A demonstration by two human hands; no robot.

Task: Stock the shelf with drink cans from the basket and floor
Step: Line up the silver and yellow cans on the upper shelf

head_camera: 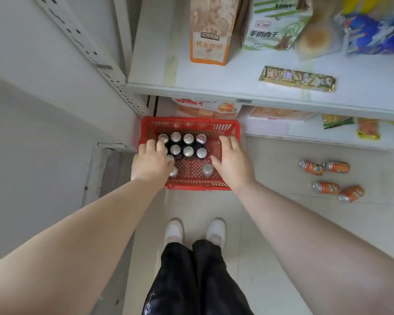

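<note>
We've got both hands down in the red basket [234, 130] on the floor, left hand [151, 160] curled over the near-left dark cans [188, 145], right hand [233, 163] spread empty, so grabbing clumsily could topple that tight cluster.

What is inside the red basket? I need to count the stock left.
The red basket holds upright dark cans with silver tops; about eleven show. The left hand covers its left side, the right hand its right edge, so more may hide there.
</note>
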